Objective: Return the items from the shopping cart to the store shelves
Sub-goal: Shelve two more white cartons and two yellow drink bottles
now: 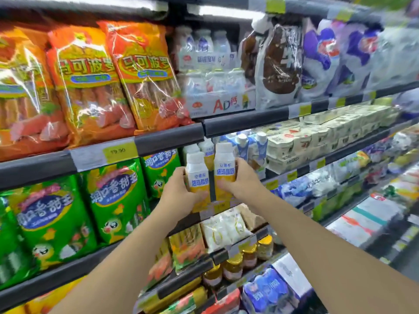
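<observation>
Both forearms outstretched, left hand [181, 189] and right hand [242, 180] each clamped on a yellow bottle [196, 177], grip closed.

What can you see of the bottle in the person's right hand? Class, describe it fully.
The right-hand bottle is plastic-looking, with a white cap and shoulder and a yellow lower body bearing blue Chinese characters. It stands upright at the shelf edge, beside a matching left-hand bottle. The right hand wraps its right side; similar bottles stand behind it.
</observation>
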